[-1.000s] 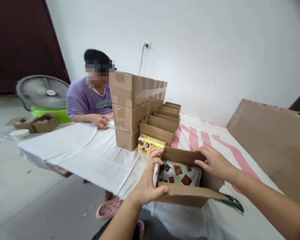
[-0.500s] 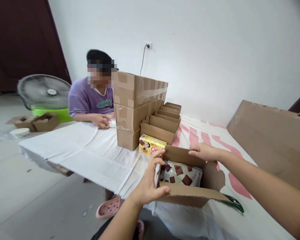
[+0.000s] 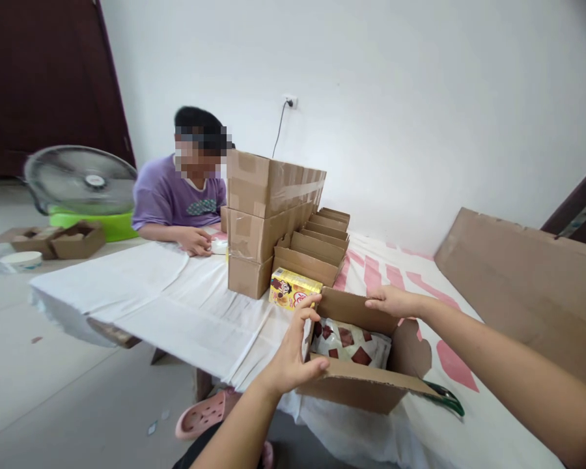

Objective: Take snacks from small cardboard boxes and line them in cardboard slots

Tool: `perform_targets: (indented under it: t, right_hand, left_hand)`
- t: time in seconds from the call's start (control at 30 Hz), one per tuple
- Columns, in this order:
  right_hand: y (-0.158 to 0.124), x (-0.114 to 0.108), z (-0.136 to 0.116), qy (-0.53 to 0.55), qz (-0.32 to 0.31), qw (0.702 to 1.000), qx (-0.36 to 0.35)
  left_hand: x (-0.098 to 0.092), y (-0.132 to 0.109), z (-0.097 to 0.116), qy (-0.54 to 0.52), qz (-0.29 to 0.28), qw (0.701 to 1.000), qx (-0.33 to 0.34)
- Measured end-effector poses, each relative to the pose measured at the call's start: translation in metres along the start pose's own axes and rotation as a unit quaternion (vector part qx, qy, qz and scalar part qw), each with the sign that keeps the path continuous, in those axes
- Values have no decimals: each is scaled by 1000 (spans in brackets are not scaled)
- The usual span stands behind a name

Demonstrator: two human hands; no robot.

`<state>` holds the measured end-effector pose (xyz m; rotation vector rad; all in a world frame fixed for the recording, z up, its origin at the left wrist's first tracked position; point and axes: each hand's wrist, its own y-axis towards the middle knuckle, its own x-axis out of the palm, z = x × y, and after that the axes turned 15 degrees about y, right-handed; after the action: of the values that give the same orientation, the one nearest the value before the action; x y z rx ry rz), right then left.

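An open cardboard box (image 3: 356, 384) sits on the table's near edge, with a white packet with dark red squares (image 3: 351, 345) inside it. My left hand (image 3: 293, 355) grips the box's near left corner, thumb on the front flap, fingers curled over the left wall. My right hand (image 3: 393, 301) lies on the top edge of the far flap (image 3: 351, 306), fingers closed on it. A small yellow carton (image 3: 293, 290) stands just behind the box, close to my left fingertips.
Taped cardboard boxes (image 3: 268, 215) are stacked mid-table beside a row of open boxes (image 3: 317, 251). A person in a purple shirt (image 3: 178, 195) sits across, hand on the white table cover (image 3: 141, 286). Green-handled scissors (image 3: 444, 398) lie to the right. Flat cardboard (image 3: 522, 273) leans at right; a fan (image 3: 81, 182) stands on the left.
My right hand moved from the box's right wall up onto the far flap's top edge. My left hand kept its hold. The view shifted slightly.
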<state>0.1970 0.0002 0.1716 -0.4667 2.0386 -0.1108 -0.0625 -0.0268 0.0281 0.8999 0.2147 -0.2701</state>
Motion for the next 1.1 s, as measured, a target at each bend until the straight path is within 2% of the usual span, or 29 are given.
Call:
perform_targets:
  t: [0.3,0.6,0.8,0.83,0.9,0.97,1.0,1.03,1.1]
  right_hand:
    - [9,-1,22,29,-44,998,-25]
    - [6,0,22,63,-15,998,-21]
    - [-7,1,7,-4,-19,1000,-23]
    - [-12,3,1,-22,-4,999,-47]
    - [-24,8,-13,-59,70,986,-139]
    - [-35,17,-30,-93,144,952,-254]
    - [-39,23,-38,-112,150,935,-300]
    - [-40,30,-46,-136,129,924,-335]
    - [-36,46,-57,-209,45,906,-365]
  left_hand:
    - [4,3,-6,-31,12,999,-2]
    - [10,5,-13,-54,36,998,-3]
    - [8,3,-12,-80,34,996,-4]
    - [7,2,-11,-77,31,997,-6]
    - [5,1,-8,-68,28,997,-8]
    - [5,2,-7,-68,24,997,-10]
    - [5,2,-7,-72,24,997,-10]
    - [6,3,-7,-78,25,997,-10]
    - [8,4,-9,-91,27,995,-10]
